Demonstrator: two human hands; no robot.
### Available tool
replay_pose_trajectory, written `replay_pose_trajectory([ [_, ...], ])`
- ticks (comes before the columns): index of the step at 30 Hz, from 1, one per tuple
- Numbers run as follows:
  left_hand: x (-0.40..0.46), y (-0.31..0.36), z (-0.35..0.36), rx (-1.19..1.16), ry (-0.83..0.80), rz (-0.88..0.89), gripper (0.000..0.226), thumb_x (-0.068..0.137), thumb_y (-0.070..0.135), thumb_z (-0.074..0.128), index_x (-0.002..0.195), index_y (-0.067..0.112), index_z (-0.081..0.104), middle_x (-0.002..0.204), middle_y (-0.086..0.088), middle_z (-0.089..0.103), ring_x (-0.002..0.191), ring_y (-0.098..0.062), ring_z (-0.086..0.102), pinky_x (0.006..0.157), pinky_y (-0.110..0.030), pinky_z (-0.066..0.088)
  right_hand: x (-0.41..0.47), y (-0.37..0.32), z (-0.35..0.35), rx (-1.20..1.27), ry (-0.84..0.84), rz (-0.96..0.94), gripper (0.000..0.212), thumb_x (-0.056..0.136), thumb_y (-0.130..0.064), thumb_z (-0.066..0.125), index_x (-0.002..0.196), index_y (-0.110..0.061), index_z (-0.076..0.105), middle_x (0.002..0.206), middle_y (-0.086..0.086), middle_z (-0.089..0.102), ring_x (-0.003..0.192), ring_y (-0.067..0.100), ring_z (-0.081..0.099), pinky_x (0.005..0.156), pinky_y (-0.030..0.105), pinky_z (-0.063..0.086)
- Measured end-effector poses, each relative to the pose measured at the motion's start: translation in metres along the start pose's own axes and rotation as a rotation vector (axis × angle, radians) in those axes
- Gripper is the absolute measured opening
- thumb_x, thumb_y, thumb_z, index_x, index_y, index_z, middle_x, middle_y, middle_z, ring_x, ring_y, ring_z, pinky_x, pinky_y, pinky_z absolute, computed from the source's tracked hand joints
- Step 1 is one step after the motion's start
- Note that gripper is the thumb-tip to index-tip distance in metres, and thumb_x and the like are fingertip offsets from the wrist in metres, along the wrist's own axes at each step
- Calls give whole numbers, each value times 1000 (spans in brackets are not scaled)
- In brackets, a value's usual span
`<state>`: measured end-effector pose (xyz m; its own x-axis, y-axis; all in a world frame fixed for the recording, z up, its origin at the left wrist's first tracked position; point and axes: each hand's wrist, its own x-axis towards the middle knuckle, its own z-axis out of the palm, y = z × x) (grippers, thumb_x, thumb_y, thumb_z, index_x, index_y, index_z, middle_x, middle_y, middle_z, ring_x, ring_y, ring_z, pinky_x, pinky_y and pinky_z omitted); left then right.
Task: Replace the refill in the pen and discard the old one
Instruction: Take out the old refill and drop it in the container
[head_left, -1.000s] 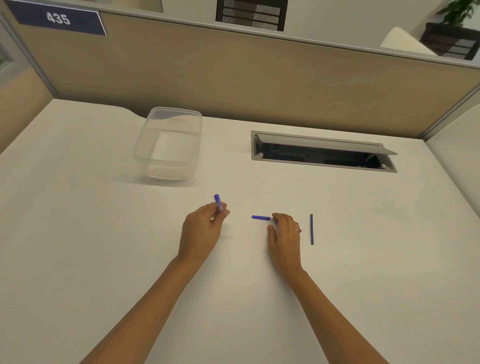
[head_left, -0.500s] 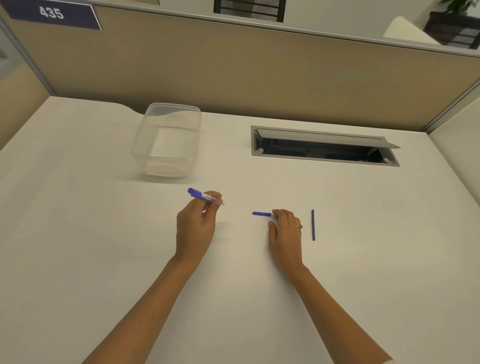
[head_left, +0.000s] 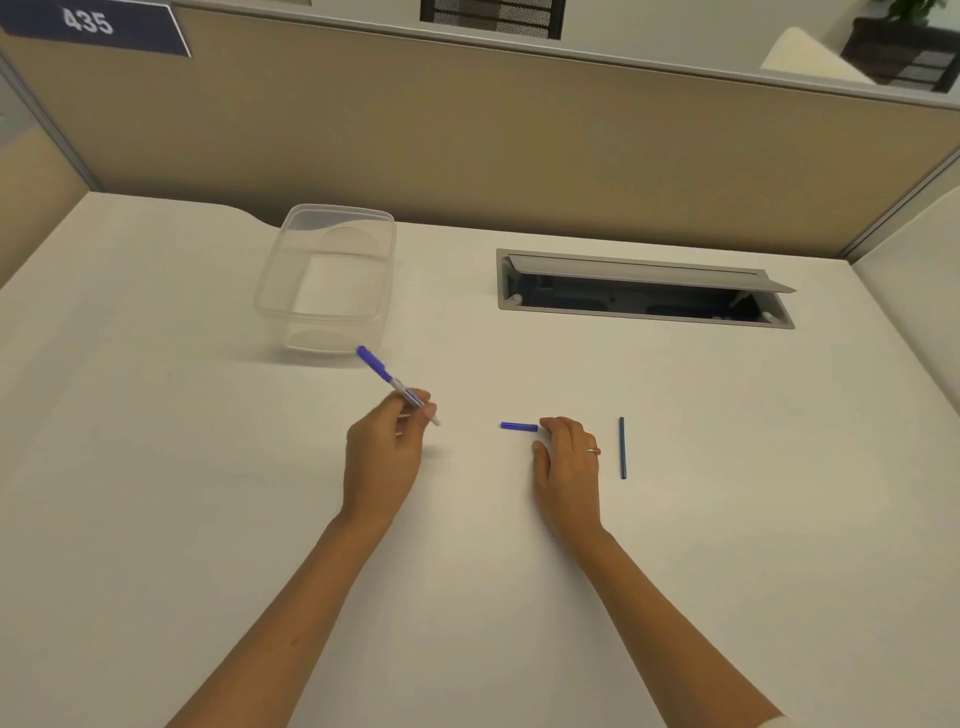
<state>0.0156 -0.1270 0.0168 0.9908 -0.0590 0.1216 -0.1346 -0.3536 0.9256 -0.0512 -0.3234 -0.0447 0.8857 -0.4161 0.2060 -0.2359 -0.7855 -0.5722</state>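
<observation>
My left hand (head_left: 384, 457) grips a blue and clear pen (head_left: 395, 384) between thumb and fingers. The pen slants, its blue end up and to the left towards the tub and its pale tip down to the right. A short blue pen piece (head_left: 518, 426) lies on the white desk (head_left: 156, 467). My right hand (head_left: 569, 462) rests palm down on the desk, with its fingertips at the right end of that piece. A thin dark blue refill (head_left: 622, 448) lies just right of my right hand, apart from it.
A clear plastic tub (head_left: 270, 301) with nothing in it stands behind my left hand. A grey cable hatch (head_left: 644, 288) with its lid raised is set into the desk at the back right. A tan partition (head_left: 519, 156) closes off the far edge.
My left hand has tipped the pen from nearly upright to a slant up and left, so more of its length shows. My right hand, the blue piece and the refill have stayed put.
</observation>
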Motion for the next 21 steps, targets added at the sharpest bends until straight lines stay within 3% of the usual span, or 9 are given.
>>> replay_pose_trajectory([
  [3, 1, 10, -8, -119, 125, 147, 16, 91, 32, 54, 102, 25, 64, 98, 10, 70, 93, -2, 66, 82, -16, 51, 0, 0, -1, -3, 6, -5, 26, 89, -3, 52, 114, -6, 55, 118, 11, 59, 103, 31, 53, 88, 33, 36],
  [6, -1, 9, -8, -132, 141, 196, 16, 93, 30, 50, 103, 26, 63, 104, 10, 68, 93, -12, 65, 80, -18, 51, 0, -1, -1, -1, 8, -6, 26, 88, -2, 53, 114, -6, 55, 118, 11, 59, 104, 31, 53, 89, 34, 37],
  [8, -5, 0, -3, -22, 50, 150, 16, 92, 23, 52, 102, 19, 65, 102, 7, 68, 91, -14, 66, 79, -18, 50, 0, -2, -1, -3, 8, -5, 26, 88, -2, 53, 114, -6, 56, 118, 11, 59, 104, 31, 54, 88, 34, 37],
  [12, -11, -20, 5, 230, -140, -42, 12, 89, 24, 58, 92, 17, 68, 82, 4, 70, 82, -18, 69, 74, -32, 54, 1, -1, -1, -2, 6, -2, 26, 89, -2, 52, 114, -6, 55, 118, 11, 59, 104, 31, 53, 89, 35, 38],
  [18, -3, -1, 2, 6, -16, -3, 6, 87, 25, 63, 89, 24, 68, 80, 10, 70, 77, 11, 65, 71, -4, 45, -2, -2, -2, 2, 9, -5, 26, 88, -1, 53, 113, -6, 56, 118, 11, 59, 104, 31, 53, 88, 35, 39],
  [21, 3, 12, -3, -148, 53, -24, 7, 86, 28, 63, 91, 26, 68, 90, 5, 74, 85, -2, 69, 79, -15, 50, 0, -2, -3, -3, 5, -2, 26, 88, -2, 52, 114, -7, 55, 119, 11, 59, 104, 31, 53, 88, 36, 39],
])
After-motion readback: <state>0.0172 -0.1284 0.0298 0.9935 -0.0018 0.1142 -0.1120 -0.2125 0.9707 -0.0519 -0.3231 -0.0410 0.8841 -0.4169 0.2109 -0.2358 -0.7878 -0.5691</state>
